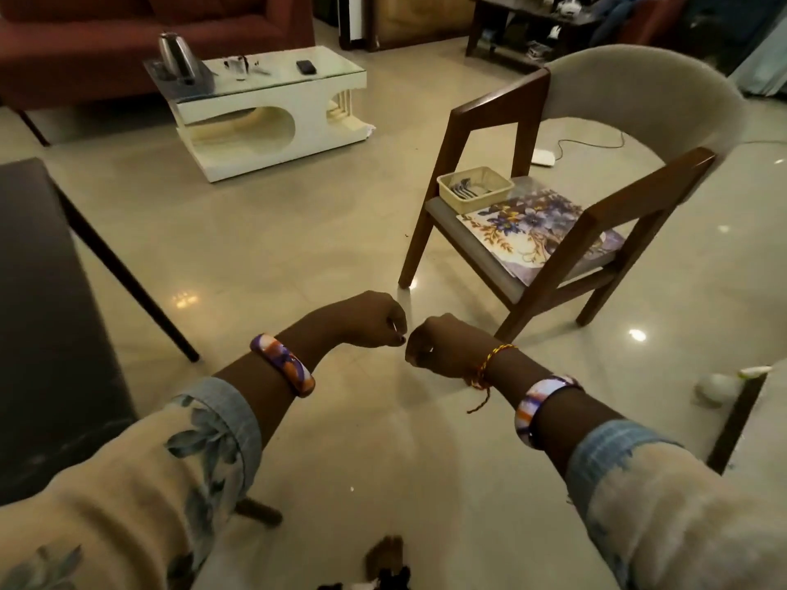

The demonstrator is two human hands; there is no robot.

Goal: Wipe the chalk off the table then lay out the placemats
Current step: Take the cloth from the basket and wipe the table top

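Observation:
My left hand point(370, 319) and my right hand point(443, 349) hang in front of me over the floor, knuckles almost meeting, fingers curled under with nothing visible in either. The dark table point(47, 313) fills the left edge, with faint pale smears near its front. Floral placemats point(532, 225) lie stacked on the seat of the wooden armchair point(566, 198) ahead on the right, well beyond both hands.
A cream basket point(475, 187) with forks sits on the chair seat behind the placemats. A white coffee table point(272, 108) with a kettle point(176, 55) stands at the back, before a red sofa point(127, 36). Another table edge point(741, 419) shows at right.

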